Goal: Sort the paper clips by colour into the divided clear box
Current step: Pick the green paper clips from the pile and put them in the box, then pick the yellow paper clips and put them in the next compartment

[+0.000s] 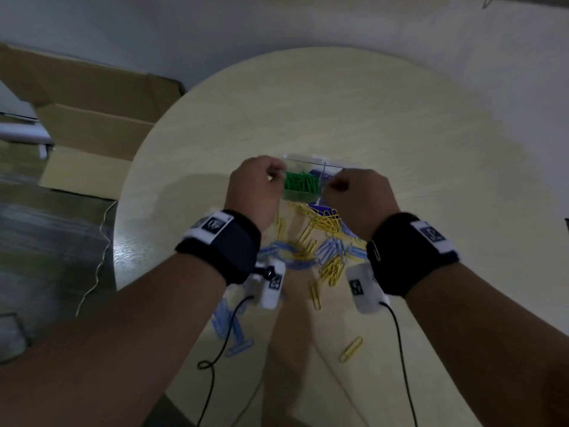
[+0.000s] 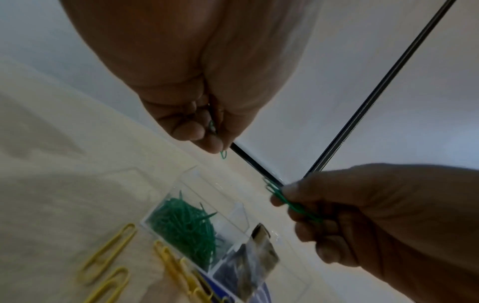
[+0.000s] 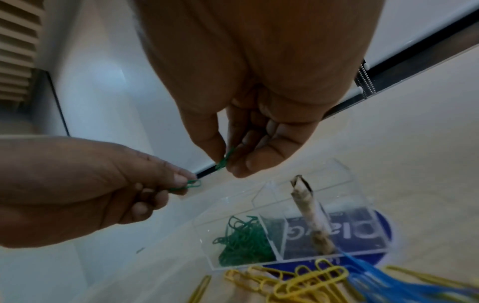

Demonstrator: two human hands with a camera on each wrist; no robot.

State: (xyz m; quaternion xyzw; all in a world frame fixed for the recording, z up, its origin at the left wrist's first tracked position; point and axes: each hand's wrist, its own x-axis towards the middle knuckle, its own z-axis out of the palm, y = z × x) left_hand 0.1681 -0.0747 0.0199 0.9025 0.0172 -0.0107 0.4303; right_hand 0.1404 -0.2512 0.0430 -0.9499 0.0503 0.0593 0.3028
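The left hand (image 1: 257, 188) pinches a green clip (image 3: 190, 185) and the right hand (image 1: 358, 198) another green clip (image 3: 225, 161), both above the divided clear box (image 1: 311, 167) (green compartment already filled). Released off-centre, either could land in the neighbouring compartment.

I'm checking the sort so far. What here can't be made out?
- Right compartment of the box: right hand covers it, head view.
- Blue clips: blurred, uncountable, head view.
- Green clip count in left hand: fingers hide it, left wrist view.
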